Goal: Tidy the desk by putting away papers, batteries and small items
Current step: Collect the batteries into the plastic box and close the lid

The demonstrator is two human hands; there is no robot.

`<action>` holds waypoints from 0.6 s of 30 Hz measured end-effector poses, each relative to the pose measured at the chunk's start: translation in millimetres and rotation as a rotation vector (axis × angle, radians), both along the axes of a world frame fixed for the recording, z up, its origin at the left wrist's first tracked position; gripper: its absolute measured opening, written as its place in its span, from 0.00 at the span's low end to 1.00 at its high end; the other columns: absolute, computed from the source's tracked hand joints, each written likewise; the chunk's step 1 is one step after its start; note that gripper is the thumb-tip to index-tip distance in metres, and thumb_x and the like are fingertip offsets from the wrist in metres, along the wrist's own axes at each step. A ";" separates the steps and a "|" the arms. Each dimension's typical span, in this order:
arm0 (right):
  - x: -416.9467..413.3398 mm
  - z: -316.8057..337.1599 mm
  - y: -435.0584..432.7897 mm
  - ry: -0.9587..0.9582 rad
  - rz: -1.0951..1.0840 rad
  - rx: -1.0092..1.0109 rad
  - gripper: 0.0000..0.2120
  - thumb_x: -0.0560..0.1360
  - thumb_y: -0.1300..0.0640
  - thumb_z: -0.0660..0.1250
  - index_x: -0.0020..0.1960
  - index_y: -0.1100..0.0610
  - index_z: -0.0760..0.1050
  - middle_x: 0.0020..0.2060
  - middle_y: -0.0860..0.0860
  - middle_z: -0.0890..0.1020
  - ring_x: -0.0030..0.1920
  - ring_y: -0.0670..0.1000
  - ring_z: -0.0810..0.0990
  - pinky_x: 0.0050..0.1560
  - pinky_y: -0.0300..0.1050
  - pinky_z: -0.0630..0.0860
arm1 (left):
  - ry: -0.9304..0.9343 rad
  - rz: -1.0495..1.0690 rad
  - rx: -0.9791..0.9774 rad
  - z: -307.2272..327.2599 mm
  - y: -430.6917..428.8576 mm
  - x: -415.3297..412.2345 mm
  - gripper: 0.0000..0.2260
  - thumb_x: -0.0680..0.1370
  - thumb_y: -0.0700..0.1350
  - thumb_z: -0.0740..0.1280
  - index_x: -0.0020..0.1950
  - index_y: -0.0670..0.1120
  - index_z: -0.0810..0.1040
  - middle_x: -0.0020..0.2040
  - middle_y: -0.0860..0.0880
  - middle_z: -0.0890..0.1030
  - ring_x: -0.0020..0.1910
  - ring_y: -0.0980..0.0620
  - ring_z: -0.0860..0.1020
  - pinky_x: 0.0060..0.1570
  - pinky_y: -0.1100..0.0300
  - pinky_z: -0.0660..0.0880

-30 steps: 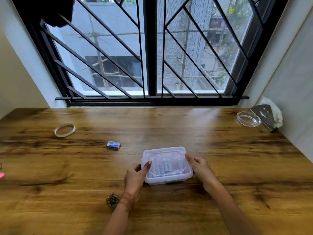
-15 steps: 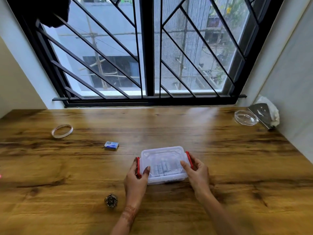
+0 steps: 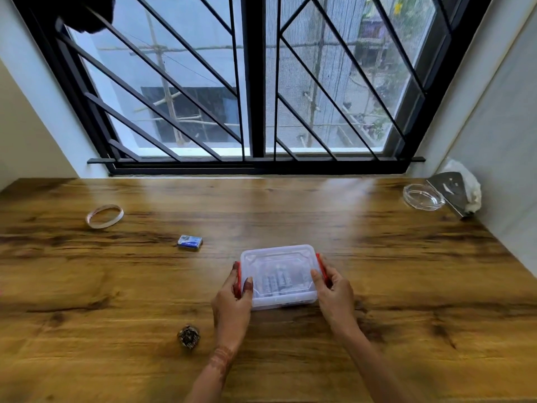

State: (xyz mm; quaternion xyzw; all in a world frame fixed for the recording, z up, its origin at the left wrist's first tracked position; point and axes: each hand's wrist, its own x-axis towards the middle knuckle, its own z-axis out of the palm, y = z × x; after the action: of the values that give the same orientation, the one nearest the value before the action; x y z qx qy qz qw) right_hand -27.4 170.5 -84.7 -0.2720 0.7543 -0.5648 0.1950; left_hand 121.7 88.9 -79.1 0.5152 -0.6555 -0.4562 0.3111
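- Your left hand (image 3: 232, 306) grips the left end of the clear box (image 3: 276, 258). The thumb lies curled on the lid near its left edge, and the fingers wrap round the side at the left red latch (image 3: 238, 279).
- Your right hand (image 3: 334, 295) holds the right end the same way, with the thumb on the lid and the fingers curled round the side by the right red latch (image 3: 320, 264).
- The clear box sits flat on the table (image 3: 406, 286), in the middle and towards your side, with its lid on. Both latches lie against the box sides, but your fingers hide whether they are fully snapped.
- Through the cloudy lid you can make out batteries (image 3: 274, 283) lying side by side inside. Their number is not clear.
- A small blue packet (image 3: 189, 242) lies on the table to the left of the box and a little farther from you, apart from it.
- A ring of tape (image 3: 104, 216) lies flat farther left, well apart from the packet.
- A small dark patterned object (image 3: 189, 336) rests near your left wrist, on its left. What it is cannot be told.
- At the far right corner a glass dish (image 3: 423, 196) stands just beside a metal piece (image 3: 449, 190) leaning at the wall, with a crumpled white bag (image 3: 472, 187) behind it.
- A barred window (image 3: 255, 82) runs along the far edge of the table.
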 end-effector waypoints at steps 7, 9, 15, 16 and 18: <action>-4.0 2.9 -3.6 -0.134 -0.048 0.061 0.14 0.76 0.57 0.65 0.60 0.58 0.75 0.51 0.51 0.82 0.45 0.43 0.78 0.48 0.40 0.74 | 0.070 -0.085 0.092 6.2 -9.4 8.6 0.28 0.74 0.44 0.69 0.73 0.48 0.64 0.66 0.44 0.75 0.57 0.53 0.76 0.54 0.61 0.75; -5.9 4.8 -4.5 -0.150 -0.091 0.072 0.14 0.75 0.57 0.66 0.59 0.60 0.76 0.47 0.50 0.81 0.43 0.42 0.77 0.46 0.39 0.73 | 0.061 -0.113 0.081 9.8 -14.5 7.3 0.29 0.73 0.44 0.70 0.73 0.48 0.64 0.65 0.46 0.75 0.56 0.56 0.75 0.54 0.64 0.73; -24.4 21.9 3.9 -0.241 -0.202 0.043 0.16 0.73 0.57 0.68 0.60 0.61 0.74 0.50 0.54 0.82 0.48 0.51 0.81 0.49 0.47 0.79 | 0.081 -0.247 0.022 24.4 -38.5 -21.5 0.28 0.73 0.42 0.70 0.72 0.49 0.65 0.62 0.43 0.78 0.54 0.52 0.79 0.42 0.74 0.75; -29.2 25.2 7.6 -0.248 -0.230 0.040 0.16 0.73 0.57 0.69 0.59 0.61 0.74 0.49 0.55 0.82 0.47 0.51 0.81 0.49 0.49 0.79 | 0.090 -0.280 0.024 27.7 -41.2 -29.5 0.28 0.74 0.42 0.69 0.72 0.49 0.64 0.61 0.43 0.78 0.52 0.52 0.79 0.43 0.71 0.76; -42.9 30.5 19.4 -0.268 -0.299 0.025 0.15 0.72 0.58 0.69 0.57 0.61 0.74 0.47 0.56 0.83 0.46 0.53 0.82 0.49 0.52 0.80 | 0.104 -0.359 0.037 34.1 -43.7 -50.8 0.30 0.74 0.43 0.69 0.74 0.50 0.61 0.59 0.42 0.79 0.49 0.52 0.79 0.47 0.63 0.77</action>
State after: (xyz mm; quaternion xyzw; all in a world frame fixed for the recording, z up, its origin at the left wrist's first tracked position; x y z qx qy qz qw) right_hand -70.2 189.9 -54.1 -0.0771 0.7605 -0.6093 0.2109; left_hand 70.9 45.2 -45.1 0.3714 -0.7116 -0.5421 0.2487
